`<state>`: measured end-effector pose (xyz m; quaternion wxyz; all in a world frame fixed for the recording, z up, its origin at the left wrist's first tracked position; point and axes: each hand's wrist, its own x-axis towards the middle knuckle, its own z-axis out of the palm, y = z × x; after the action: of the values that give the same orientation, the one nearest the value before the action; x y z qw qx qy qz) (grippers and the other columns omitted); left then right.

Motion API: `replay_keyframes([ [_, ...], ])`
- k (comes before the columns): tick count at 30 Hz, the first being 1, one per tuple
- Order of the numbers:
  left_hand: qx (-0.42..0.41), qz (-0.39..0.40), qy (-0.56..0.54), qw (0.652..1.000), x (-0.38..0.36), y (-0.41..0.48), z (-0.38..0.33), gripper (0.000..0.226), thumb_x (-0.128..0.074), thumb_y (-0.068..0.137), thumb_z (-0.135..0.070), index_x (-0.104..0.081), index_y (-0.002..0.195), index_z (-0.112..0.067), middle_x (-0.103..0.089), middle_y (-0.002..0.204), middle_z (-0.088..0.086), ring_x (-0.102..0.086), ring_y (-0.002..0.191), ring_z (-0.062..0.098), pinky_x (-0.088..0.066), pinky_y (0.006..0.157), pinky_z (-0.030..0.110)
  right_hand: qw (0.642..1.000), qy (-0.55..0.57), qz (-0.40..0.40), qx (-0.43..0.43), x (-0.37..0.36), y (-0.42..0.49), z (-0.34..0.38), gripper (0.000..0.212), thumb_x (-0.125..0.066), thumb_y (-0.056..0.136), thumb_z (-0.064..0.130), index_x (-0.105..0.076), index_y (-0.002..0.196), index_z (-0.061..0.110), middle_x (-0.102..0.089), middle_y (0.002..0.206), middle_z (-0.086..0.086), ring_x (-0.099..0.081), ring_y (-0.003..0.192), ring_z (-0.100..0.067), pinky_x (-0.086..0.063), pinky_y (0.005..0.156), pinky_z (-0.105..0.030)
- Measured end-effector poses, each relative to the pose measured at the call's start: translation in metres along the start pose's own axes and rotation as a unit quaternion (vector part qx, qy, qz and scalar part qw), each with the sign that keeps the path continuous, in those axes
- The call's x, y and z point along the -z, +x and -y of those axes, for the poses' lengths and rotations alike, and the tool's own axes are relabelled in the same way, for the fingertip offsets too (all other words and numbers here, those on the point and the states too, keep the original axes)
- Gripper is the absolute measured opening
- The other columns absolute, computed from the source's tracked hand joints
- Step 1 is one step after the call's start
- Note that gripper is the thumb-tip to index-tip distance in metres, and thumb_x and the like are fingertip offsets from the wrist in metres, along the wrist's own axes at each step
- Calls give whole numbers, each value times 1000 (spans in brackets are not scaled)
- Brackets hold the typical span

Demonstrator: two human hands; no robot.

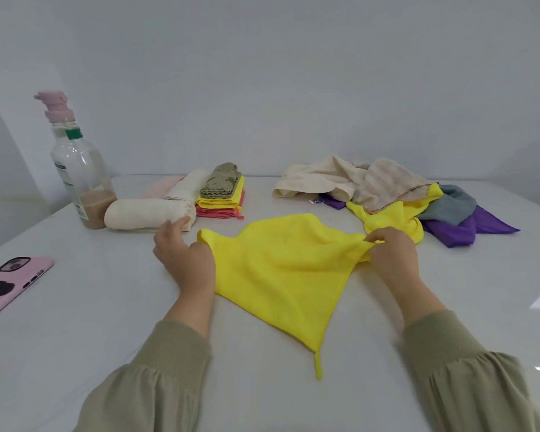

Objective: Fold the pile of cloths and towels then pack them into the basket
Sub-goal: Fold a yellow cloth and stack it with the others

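A yellow cloth (281,272) lies spread on the white table (106,307), one corner pointing toward me. My left hand (184,257) pinches its left corner and my right hand (390,254) pinches its right corner. At the back right sits an unfolded pile (396,198) of cream, striped, yellow, grey and purple cloths. At the back left stand folded cloths: a stack (222,198) of pink and yellow ones with a green one on top, and rolled cream towels (147,213) beside it. No basket is in view.
A clear bottle (78,169) with a pink cap and brown liquid stands at the back left, touching the rolled towels. A phone in a pink case (10,285) lies at the table's left edge. A white wall runs behind the table.
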<state>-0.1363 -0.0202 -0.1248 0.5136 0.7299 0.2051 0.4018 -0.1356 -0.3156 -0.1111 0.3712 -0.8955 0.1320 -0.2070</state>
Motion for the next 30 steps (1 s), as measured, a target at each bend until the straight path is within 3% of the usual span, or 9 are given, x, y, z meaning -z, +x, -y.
replay_keyframes([
  [2,-169,-22,-6,985,2,-8,-8,53,-41,70,15,-63,115,-2,-54,128,15,-41,120,27,-24,99,14,998,47,-14,31,-1,-8,9,40,-41,79,-5,-68,102,12,-61,118,-9,-55,100,-29,-42,77,-32],
  [4,-289,81,9,954,1,-21,-17,43,-43,76,4,-65,112,-4,-62,114,12,-48,110,22,-33,98,22,996,-2,49,80,-8,-15,15,36,-38,88,2,-66,109,12,-62,114,-5,-55,104,-27,-43,81,-33],
  [7,-277,392,207,852,-11,-42,-20,37,-43,97,-31,-60,127,-19,-59,126,7,-49,119,22,-37,99,30,960,-175,175,132,-19,-21,20,33,-36,99,23,-58,77,11,-58,83,-5,-53,86,-28,-40,66,-34],
  [10,-279,487,390,730,-20,-49,-17,52,-33,97,-55,-44,140,-29,-34,152,-4,-26,139,18,-25,113,40,953,-156,233,111,-7,-23,32,54,-38,99,44,-47,57,13,-49,56,-6,-47,56,-22,-38,55,-33],
  [13,-246,455,414,749,-17,-41,-17,61,-24,94,-64,-38,142,-29,-22,157,-4,-16,144,20,-13,115,53,921,-59,378,68,6,-34,46,61,-33,100,47,-67,72,5,-65,60,-12,-56,46,-21,-49,55,-28],
  [17,-174,474,442,742,-16,-40,-14,80,-29,86,-75,-11,151,-31,0,161,-5,1,148,24,-10,112,62,958,-76,199,191,-9,-32,40,35,-38,101,32,-67,106,15,-68,108,-5,-60,99,-20,-47,86,-33],
  [21,-162,546,450,688,-13,-33,-11,88,-41,84,-73,4,151,-38,13,160,-6,11,147,26,-3,114,60,862,-300,363,188,-28,-26,18,53,-26,101,46,-13,151,31,-7,160,7,-8,147,-19,-9,116,-50],
  [27,-137,635,377,660,6,2,-10,72,-63,90,-38,-20,148,-43,4,160,-11,8,148,22,-5,117,53,864,-353,353,66,0,5,-4,56,-29,101,45,-5,151,37,3,160,6,-1,147,-23,0,113,-59],
  [30,-99,548,384,737,11,10,-11,51,-49,93,-9,-50,133,-42,-12,160,-10,2,148,23,-4,116,56,887,-337,313,45,4,3,-7,50,-37,101,35,-21,149,31,-16,158,2,-13,145,-25,-5,113,-58],
])
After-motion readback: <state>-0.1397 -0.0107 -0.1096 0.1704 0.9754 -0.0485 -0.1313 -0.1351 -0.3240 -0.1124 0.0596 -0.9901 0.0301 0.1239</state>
